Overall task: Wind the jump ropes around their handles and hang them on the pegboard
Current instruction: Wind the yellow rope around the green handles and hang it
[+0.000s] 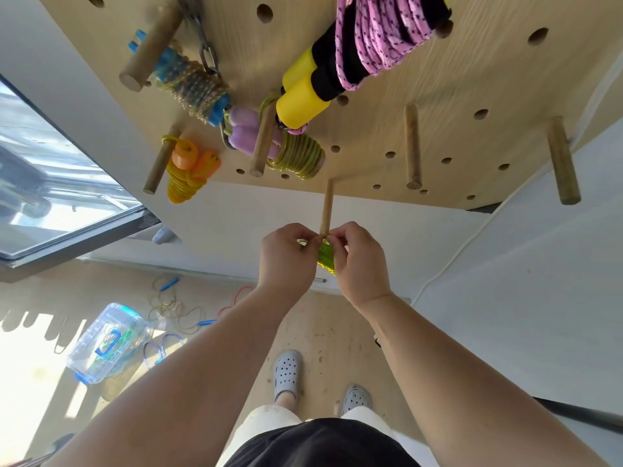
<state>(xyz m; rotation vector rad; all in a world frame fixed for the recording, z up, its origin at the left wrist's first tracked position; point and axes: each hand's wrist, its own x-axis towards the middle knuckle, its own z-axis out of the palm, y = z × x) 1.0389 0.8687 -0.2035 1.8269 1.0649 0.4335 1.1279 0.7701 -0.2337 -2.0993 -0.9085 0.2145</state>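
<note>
Both my hands hold a wound green jump rope [325, 258] just under the tip of the lowest wooden peg [326, 210] of the pegboard [438, 136]. My left hand [286, 261] pinches its loop at the peg's end, and my right hand [357, 264] grips the green bundle, mostly hiding it. Wound ropes hang on other pegs: an orange one [187, 173], a purple-handled olive one [293, 153], a blue-handled braided one [192, 85] and a pink one with yellow handles [371, 45].
Two bare pegs [413, 146] [563, 160] stick out at the right. On the floor lie loose ropes with blue handles [175, 305], a red rope [236, 298] and a clear plastic box [108, 342]. A window [50, 170] is at the left.
</note>
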